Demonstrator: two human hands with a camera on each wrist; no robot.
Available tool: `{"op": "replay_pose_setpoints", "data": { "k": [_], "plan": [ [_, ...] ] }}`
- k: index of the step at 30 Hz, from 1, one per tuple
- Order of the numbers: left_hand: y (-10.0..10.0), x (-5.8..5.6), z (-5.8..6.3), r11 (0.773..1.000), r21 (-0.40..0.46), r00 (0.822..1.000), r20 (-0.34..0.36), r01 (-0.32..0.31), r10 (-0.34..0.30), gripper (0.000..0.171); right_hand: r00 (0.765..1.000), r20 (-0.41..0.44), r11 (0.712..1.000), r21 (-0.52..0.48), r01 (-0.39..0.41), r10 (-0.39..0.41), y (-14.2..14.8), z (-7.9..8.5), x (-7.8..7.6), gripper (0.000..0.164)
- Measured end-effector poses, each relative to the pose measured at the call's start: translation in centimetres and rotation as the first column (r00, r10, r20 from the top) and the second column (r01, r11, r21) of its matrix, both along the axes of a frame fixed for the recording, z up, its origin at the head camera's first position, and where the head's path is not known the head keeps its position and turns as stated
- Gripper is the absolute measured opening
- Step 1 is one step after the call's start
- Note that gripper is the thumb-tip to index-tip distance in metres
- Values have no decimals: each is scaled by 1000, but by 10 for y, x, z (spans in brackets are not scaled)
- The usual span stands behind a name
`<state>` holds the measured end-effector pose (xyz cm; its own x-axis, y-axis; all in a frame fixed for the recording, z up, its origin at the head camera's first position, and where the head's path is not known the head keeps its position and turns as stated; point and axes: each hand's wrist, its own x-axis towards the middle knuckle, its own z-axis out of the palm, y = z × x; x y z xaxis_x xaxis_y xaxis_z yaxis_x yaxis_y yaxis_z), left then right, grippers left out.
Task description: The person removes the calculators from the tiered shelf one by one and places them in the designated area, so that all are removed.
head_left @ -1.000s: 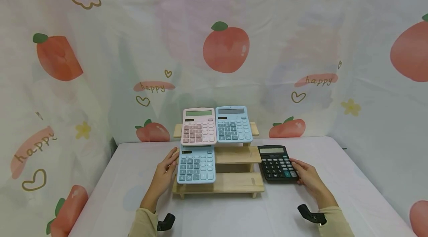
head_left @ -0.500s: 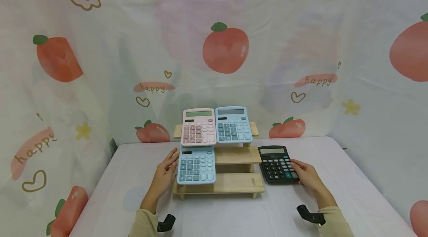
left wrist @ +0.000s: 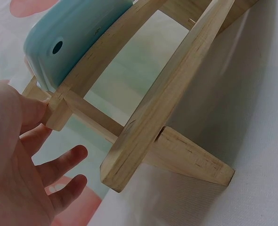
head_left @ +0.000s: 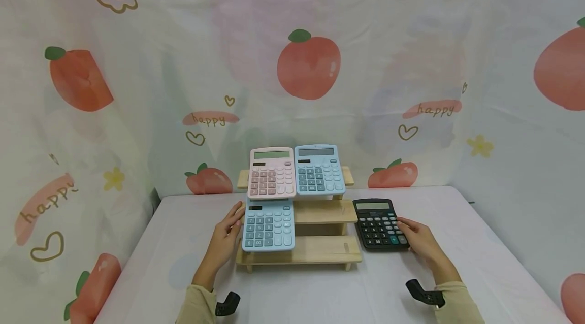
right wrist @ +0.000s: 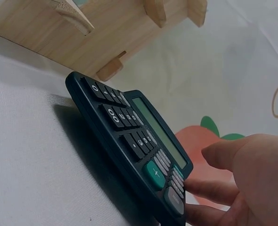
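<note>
A three-step wooden rack (head_left: 326, 250) stands on the table. A pink calculator (head_left: 271, 174) and a light blue calculator (head_left: 320, 170) lean on its top step, and another light blue calculator (head_left: 268, 226) sits on the left of the middle step. My left hand (head_left: 225, 236) grips the left end of that middle step, with its lower fingers (left wrist: 66, 165) spread free in the left wrist view. To the right of the rack, my right hand (head_left: 421, 244) holds a black calculator (head_left: 379, 225) by its right edge. That calculator is tilted, with its shadow beneath.
White cloth covers the table (head_left: 306, 296). Behind and at both sides hangs a curtain (head_left: 256, 60) printed with fruit and hearts. Bare boards show on the right of the middle step and along the bottom step. A black wrist mount (head_left: 425, 293) sits by each sleeve.
</note>
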<state>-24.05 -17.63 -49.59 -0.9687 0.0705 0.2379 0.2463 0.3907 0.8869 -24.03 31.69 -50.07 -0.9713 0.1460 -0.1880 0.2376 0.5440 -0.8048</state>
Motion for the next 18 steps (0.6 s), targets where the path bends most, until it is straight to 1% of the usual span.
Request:
{"op": "replay_pose_setpoints", "data": {
  "k": [4,10,16,18],
  "plan": [
    [0,1,1,1000,12,1000,7,1,-1,41,1000,4,1000,9,-6,6,0,1,0,59],
    [1,-1,2,1000,20,1000,4,3,-3,41,1000,9,999,49,-11,11,-1,3,-1,60],
    [1,1,2,1000,12,1000,-18,-2,2,40,999,31,996,89,-29,27,-1,4,-3,63],
    [1,1,2,1000,11,1000,-26,2,-2,40,999,40,996,83,-32,28,-2,4,-3,63]
  ]
}}
